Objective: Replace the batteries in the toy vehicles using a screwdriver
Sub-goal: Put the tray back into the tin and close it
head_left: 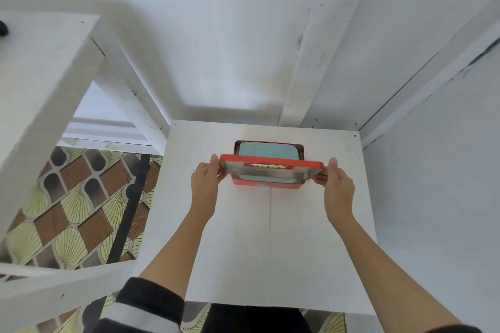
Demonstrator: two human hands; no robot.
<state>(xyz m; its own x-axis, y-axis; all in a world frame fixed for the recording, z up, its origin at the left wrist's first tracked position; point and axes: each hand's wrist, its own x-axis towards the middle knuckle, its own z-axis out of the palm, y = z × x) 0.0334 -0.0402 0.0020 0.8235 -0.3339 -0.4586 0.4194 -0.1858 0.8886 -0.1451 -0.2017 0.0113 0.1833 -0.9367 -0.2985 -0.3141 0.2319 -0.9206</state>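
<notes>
Near edge: striped sleeve [146, 305], both forearms reaching far. Mid-table [243, 251]: left hand [205, 181] and right hand [336, 186] each pinching one end of red lid [270, 169], held level, long axis left-right, equally near both. Just past and under it: open red tin [269, 184], far-centre, same axis, opening up, teal insert [266, 153] inside. No toy vehicles or screwdriver visible. Probably opening storage.
</notes>
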